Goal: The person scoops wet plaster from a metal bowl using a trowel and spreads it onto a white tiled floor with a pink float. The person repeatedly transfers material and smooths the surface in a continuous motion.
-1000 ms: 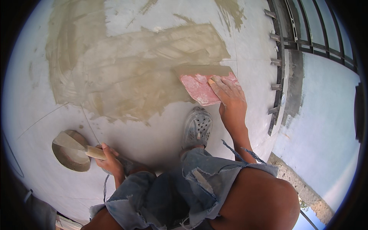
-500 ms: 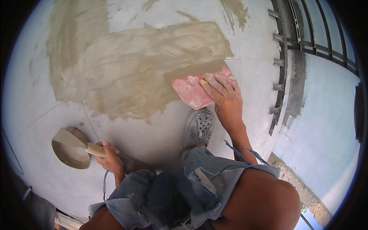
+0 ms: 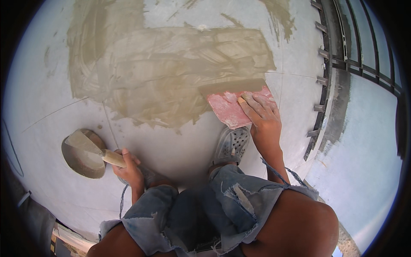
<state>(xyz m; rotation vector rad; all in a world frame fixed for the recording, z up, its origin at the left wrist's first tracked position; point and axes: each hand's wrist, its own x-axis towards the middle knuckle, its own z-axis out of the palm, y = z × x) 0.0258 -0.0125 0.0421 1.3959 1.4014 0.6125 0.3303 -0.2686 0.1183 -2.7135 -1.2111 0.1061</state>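
Note:
My right hand (image 3: 262, 112) grips a flat pinkish-red spreader (image 3: 229, 108), its fingers laid across the upper face. Wet grey-brown paste coats the spreader's far edge, which is at the near right side of a smeared patch of paste (image 3: 171, 68) on the pale tiled floor. My left hand (image 3: 129, 168) is closed around the wooden handle of a putty knife (image 3: 113, 158). The knife's broad, paste-coated blade reaches over a round bowl (image 3: 92, 170) at the left. Paste lines the inside of this bowl; whether the blade touches it, I cannot tell.
A grey clog (image 3: 231, 145) on my right foot stands just below the spreader. Along the right runs a dark metal rail with short stubs (image 3: 319, 108), beside black bars (image 3: 372, 38). Thin tile joints (image 3: 110, 122) cross the floor. A dark cable (image 3: 13, 150) lies far left.
The whole view has shifted and turned slightly. My right hand has drawn the spreader a little nearer to me, and its far edge now lies more level across. Both hands keep their holds.

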